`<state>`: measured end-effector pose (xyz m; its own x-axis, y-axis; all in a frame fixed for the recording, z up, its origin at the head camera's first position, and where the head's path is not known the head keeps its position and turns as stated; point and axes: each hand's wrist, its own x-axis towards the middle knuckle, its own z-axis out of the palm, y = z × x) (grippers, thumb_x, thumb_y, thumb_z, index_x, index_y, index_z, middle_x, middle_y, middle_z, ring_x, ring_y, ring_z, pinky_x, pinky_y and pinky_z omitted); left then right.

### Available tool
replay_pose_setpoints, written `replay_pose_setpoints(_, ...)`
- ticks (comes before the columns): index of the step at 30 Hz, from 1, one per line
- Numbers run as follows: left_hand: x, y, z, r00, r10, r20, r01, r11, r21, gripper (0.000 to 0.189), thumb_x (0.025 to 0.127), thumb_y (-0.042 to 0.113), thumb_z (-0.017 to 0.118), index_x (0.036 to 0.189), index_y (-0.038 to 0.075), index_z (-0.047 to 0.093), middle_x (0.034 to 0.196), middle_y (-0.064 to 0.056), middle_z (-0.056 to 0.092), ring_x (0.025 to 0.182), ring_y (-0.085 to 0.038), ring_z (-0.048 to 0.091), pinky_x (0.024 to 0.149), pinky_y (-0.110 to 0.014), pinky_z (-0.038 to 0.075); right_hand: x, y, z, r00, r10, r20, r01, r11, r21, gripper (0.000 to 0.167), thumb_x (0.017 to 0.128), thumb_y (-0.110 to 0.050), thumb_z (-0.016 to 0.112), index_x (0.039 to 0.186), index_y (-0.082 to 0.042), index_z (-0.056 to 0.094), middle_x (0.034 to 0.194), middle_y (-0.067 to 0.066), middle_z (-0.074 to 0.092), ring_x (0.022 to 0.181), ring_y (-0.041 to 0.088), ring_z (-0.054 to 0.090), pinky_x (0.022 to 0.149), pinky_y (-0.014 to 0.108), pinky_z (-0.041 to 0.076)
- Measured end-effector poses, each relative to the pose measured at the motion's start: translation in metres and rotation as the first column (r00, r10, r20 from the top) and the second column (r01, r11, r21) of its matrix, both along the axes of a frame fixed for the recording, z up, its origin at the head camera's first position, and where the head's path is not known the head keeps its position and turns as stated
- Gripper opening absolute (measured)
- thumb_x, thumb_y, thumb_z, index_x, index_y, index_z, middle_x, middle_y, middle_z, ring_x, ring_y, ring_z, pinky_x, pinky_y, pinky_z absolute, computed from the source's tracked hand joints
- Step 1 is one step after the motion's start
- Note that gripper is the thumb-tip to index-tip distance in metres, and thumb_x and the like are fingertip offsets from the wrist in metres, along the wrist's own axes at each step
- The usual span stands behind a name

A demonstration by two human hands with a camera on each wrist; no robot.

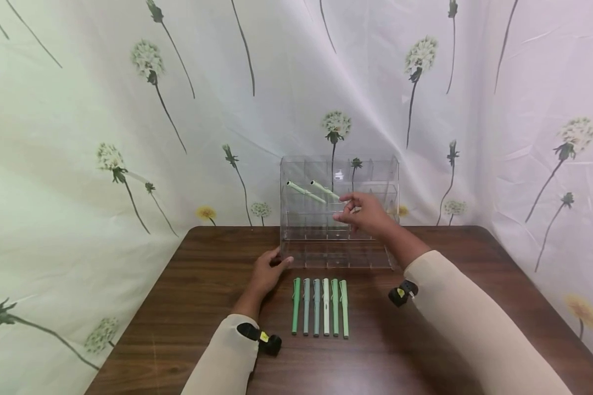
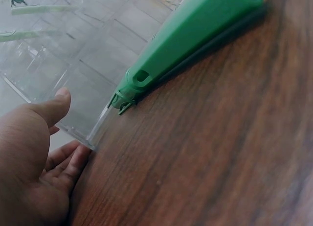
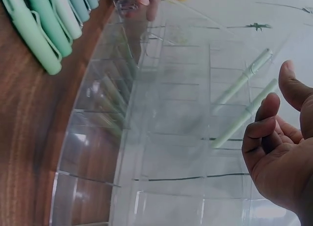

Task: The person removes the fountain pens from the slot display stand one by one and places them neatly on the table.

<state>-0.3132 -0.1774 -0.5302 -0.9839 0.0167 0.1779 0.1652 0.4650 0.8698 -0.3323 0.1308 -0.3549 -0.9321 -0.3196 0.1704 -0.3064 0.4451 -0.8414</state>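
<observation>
A clear tiered pen organizer (image 1: pixel 316 233) with several compartments stands at the back of the table. Two pale green pens (image 1: pixel 305 191) lean in its upper left slots, side by side. My right hand (image 1: pixel 368 214) hovers at the front of the organizer, close to the lower end of the right-hand pen. In the right wrist view, thumb and fingers are apart with nothing between them. With my left hand (image 1: pixel 266 274) I grip the organizer's lower left corner, thumb in front and fingers round the side. The green pen (image 2: pixel 195 35) looms large beside that corner in the left wrist view.
In front of the organizer several pens lie in a row on the brown wooden table (image 1: pixel 202 274): a green pen (image 1: pixel 295 307), blue-grey pens (image 1: pixel 311 307), a white pen (image 1: pixel 326 307) and light green pens (image 1: pixel 340 308). A flower-printed curtain (image 1: pixel 257 126) hangs behind.
</observation>
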Motion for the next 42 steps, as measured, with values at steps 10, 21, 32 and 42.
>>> replay_pose_setpoints(10,0.0,-0.001,-0.001,1.0,-0.001,-0.003,0.001,1.0,-0.002,0.063,0.105,0.033,0.076,0.161,0.012,0.055,0.148,-0.021,0.065,0.138,-0.04,0.064,0.117,-0.059,0.051,-0.015,-0.005,0.013,0.996,-0.093,0.009,0.093,0.996,0.004,0.059,0.103,-0.029,0.08,0.152,-0.005,0.057,0.122,0.014,0.063,0.07,0.019,0.063,0.067,0.033,0.054)
replay_pose_setpoints(21,-0.001,0.0,-0.005,1.0,-0.001,-0.011,0.002,1.0,0.006,0.062,0.106,0.031,0.076,0.16,0.009,0.057,0.146,-0.023,0.066,0.136,-0.041,0.064,0.116,-0.06,0.051,-0.031,-0.015,0.011,0.984,-0.147,0.098,0.16,0.977,-0.144,0.056,0.104,-0.022,0.078,0.153,-0.006,0.057,0.139,0.015,0.059,0.069,0.016,0.06,0.064,0.029,0.052)
replay_pose_setpoints(32,-0.002,-0.001,-0.004,1.0,0.002,-0.005,-0.002,1.0,0.012,0.062,0.105,0.031,0.076,0.16,0.01,0.057,0.147,-0.023,0.066,0.137,-0.041,0.064,0.116,-0.059,0.051,-0.043,-0.021,0.007,0.988,-0.128,0.081,0.139,0.98,-0.139,0.052,0.106,-0.017,0.074,0.154,-0.002,0.058,0.149,0.021,0.06,0.067,0.015,0.062,0.064,0.027,0.054)
replay_pose_setpoints(42,-0.001,0.0,-0.001,1.0,0.01,0.008,-0.01,1.0,0.006,0.062,0.105,0.032,0.077,0.16,0.012,0.057,0.147,-0.021,0.066,0.137,-0.039,0.064,0.117,-0.058,0.051,-0.047,-0.032,0.005,0.987,-0.123,0.105,0.136,0.983,-0.127,0.048,0.108,-0.017,0.072,0.153,-0.003,0.06,0.15,0.021,0.059,0.058,0.013,0.057,0.059,0.027,0.052)
